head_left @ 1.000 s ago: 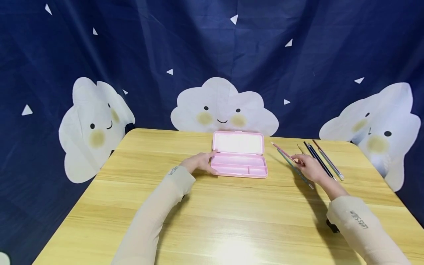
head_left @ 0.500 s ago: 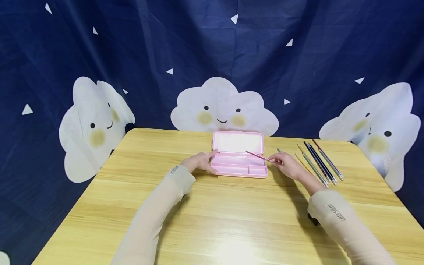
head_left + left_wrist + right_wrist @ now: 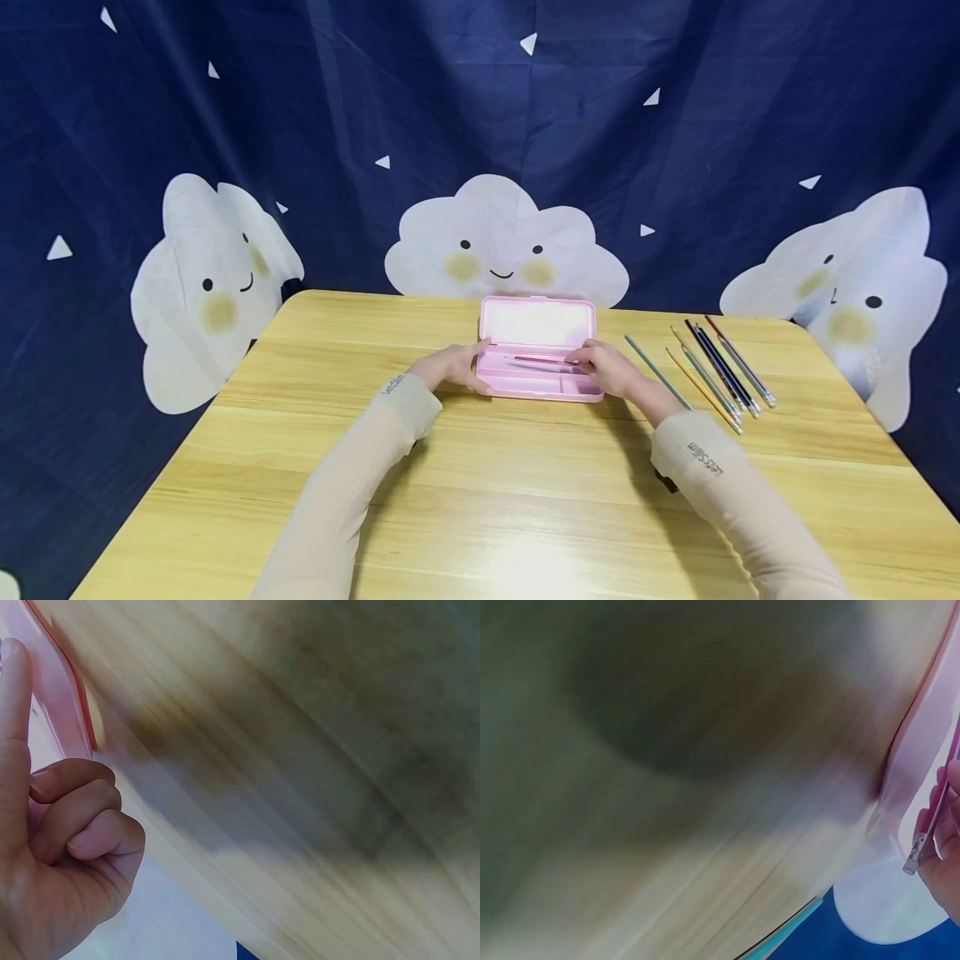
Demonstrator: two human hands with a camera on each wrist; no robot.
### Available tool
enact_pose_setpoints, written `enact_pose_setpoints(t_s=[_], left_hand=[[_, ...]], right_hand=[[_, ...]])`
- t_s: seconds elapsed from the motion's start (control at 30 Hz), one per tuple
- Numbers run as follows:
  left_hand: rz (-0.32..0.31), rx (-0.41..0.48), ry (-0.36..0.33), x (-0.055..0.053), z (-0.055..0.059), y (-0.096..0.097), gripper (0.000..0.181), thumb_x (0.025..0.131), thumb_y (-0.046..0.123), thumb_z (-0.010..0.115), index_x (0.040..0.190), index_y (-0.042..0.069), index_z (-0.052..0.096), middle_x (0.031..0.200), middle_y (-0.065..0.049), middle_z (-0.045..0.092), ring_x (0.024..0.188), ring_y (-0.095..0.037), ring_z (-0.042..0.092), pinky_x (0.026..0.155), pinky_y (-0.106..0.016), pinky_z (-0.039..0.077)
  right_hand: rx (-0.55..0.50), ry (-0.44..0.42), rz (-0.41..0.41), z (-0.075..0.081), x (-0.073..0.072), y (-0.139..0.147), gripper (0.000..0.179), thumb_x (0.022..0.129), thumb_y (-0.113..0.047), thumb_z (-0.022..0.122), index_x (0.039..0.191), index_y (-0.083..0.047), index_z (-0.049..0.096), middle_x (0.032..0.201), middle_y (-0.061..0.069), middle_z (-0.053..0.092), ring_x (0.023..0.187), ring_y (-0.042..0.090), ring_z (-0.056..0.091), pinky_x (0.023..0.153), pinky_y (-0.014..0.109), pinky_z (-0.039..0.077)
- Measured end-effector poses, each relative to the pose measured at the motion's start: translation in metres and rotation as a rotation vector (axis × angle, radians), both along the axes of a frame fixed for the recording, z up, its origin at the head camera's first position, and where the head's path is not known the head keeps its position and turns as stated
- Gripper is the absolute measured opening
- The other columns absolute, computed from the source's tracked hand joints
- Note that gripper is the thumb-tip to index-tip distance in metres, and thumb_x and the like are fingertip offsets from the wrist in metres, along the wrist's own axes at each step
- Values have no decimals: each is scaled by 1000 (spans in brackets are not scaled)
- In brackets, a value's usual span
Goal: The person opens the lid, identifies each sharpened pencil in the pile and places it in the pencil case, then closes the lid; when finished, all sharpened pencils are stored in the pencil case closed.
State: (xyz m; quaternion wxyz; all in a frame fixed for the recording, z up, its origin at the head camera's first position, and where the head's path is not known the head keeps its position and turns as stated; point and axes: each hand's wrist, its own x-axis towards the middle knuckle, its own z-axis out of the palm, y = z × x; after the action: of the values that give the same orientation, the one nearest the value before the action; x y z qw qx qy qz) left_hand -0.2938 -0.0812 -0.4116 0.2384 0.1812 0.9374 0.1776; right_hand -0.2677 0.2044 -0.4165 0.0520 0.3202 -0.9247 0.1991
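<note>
A pink pencil case (image 3: pixel 517 385) lies with its lid up near the back of the table; its tray has one long compartment and smaller ones in front. My left hand (image 3: pixel 448 367) holds the case's left end between thumb and index finger, the other fingers curled in the left wrist view (image 3: pixel 82 817). Over the long compartment, my right hand (image 3: pixel 609 368) pinches a reddish-pink pencil (image 3: pixel 531 360) near its eraser end, its point toward the left. In the right wrist view, the pencil's metal band and eraser (image 3: pixel 913 859) stick out past the fingers.
Right of the case, a teal pencil (image 3: pixel 651 363) lies slanted on the wooden table (image 3: pixel 480 483). Farther right are a yellow pencil (image 3: pixel 701 385) and several dark and coloured pencils (image 3: pixel 723 367). A dark blue curtain (image 3: pixel 450 100) with clouds hangs behind the table.
My right hand has lifted the reddish-pink pencil from the group at the right and carried it left, over and down into the case. My left hand has stayed at the case's left end.
</note>
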Motion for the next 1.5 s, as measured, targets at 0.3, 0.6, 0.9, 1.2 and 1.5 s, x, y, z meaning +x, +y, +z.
enact_pose_setpoints(t_s=[0.3, 0.6, 0.9, 1.2, 1.5], left_hand=[[-20, -30, 22, -1, 0, 2, 106, 70, 48, 74, 148, 20, 9, 144, -19, 32, 130, -29, 34, 107, -38, 28], [-1, -22, -4, 0, 2, 3, 106, 69, 48, 74, 148, 22, 9, 144, -17, 33, 131, -28, 33, 107, -38, 28], [6, -21, -13, 2, 5, 3, 104, 70, 49, 74, 148, 23, 9, 145, -18, 30, 132, -28, 31, 108, -39, 27], [1, -39, -13, 3, 4, 2, 105, 70, 50, 73, 148, 22, 8, 145, -19, 29, 132, -29, 31, 108, -39, 27], [28, -29, -43, 2, 4, 1, 108, 68, 52, 73, 148, 25, 6, 147, -16, 26, 134, -29, 27, 109, -41, 24]], right_hand=[[58, -59, 25, 1, -6, -23, 24, 82, 9, 54, 96, -1, 69, 76, 5, 56, 71, 18, 51, 71, 34, 48], [97, -144, 53, -1, -8, -33, 31, 77, 12, 50, 97, -2, 69, 84, 8, 61, 81, 22, 55, 78, 37, 48], [-12, -205, 66, -5, -7, -29, 29, 78, 13, 48, 96, 2, 68, 92, 13, 65, 89, 28, 57, 83, 43, 47], [-173, -174, 83, -1, -3, -13, 18, 81, 12, 54, 97, 12, 63, 81, 15, 61, 74, 20, 51, 70, 32, 47], [-200, -162, 22, 6, 8, 9, 21, 82, 11, 57, 102, 12, 61, 77, 10, 57, 73, 17, 50, 67, 29, 46]])
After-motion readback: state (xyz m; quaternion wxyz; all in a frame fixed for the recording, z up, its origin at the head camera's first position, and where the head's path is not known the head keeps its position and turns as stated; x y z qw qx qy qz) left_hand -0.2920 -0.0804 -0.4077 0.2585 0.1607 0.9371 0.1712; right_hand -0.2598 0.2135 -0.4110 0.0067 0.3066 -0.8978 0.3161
